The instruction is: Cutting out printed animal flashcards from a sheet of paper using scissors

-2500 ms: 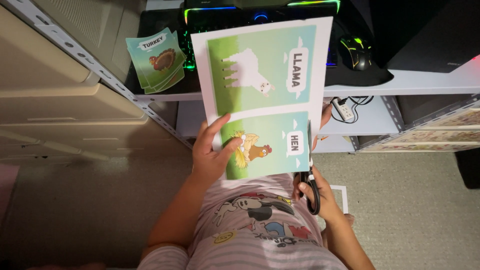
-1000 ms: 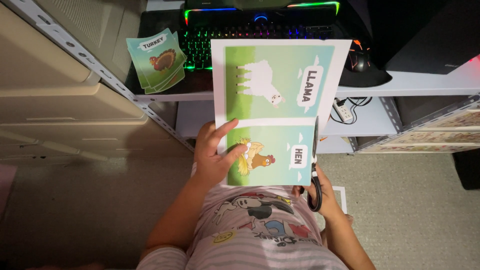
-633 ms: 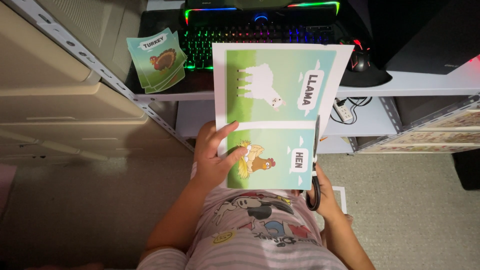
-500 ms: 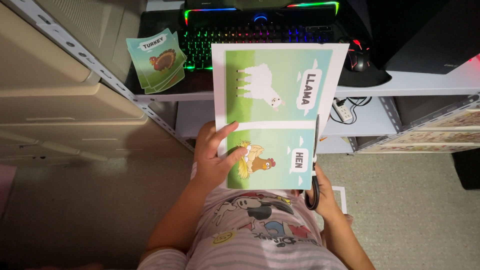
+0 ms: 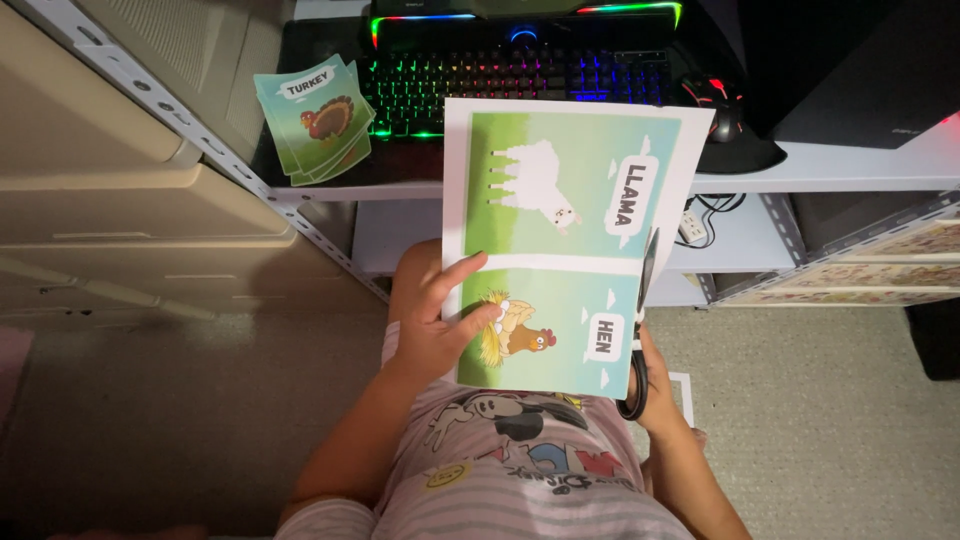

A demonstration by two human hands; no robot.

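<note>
My left hand [image 5: 438, 322] grips the left edge of a printed paper sheet [image 5: 570, 240], thumb over the picture of a brown hen on a nest; above it is a white llama picture on green. My right hand [image 5: 655, 392] is mostly hidden behind the sheet's lower right corner and holds black scissors [image 5: 640, 330], whose blades run up along the sheet's right edge. Whether the blades are in the paper I cannot tell.
A small stack of cut picture cards [image 5: 315, 118] with a turkey on top lies on the white desk [image 5: 830, 170], beside a rainbow-lit keyboard [image 5: 510, 75] and a black mouse [image 5: 722, 110]. Beige drawers [image 5: 110, 200] stand left; carpet floor [image 5: 830, 420] lies below.
The sheet has shifted right and turned a little clockwise since the earliest frame. The scissors have moved up along its right edge. My left hand keeps its grip.
</note>
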